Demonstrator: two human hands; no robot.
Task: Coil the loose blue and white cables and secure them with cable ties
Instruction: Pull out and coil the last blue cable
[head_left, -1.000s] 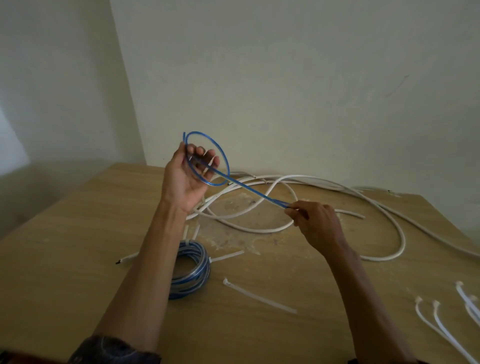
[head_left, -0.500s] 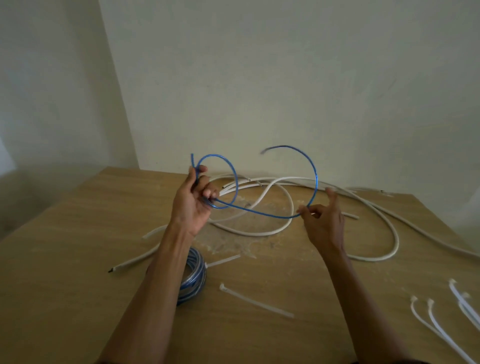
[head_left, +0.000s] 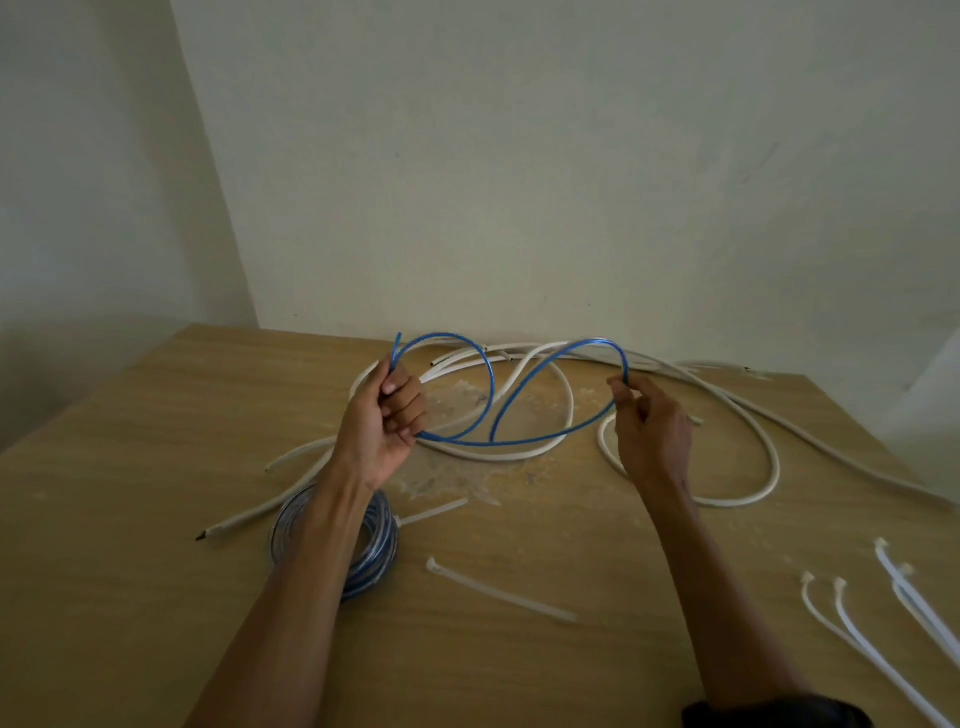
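While held up clear of the table (head_left: 130, 519), blue cable (head_left: 493, 444): bends into two loops side by side between left hand (head_left: 382, 421) and right hand (head_left: 652, 431), above the far middle of the table; sags in a low arc from one to the other.
left hand: grips the blue cable with curled fingers at the crossing of the smaller loop, with the short free end poking up past the thumb.
right hand: pinches the blue cable between thumb and forefinger at the right side of the larger loop, with the other fingers loosely bent.
white cables (head_left: 769, 467): loose, sprawled in wide curves over the far half of the table, beneath and behind the blue loops; one dark-tipped end near the blue coil, pointing toward the left edge.
blue coil (head_left: 374, 556): flat on the table in many turns, partly hidden under the left forearm.
tie by the coil (head_left: 434, 512): white, jutting from the coil's right rim; fastened round it or not, cannot tell.
single cable tie (head_left: 498, 592): flat and straight on the table, apart from the rest, to the right of the coil.
spare cable ties (head_left: 857, 634): several white ones at the near right of the table, running out of view.
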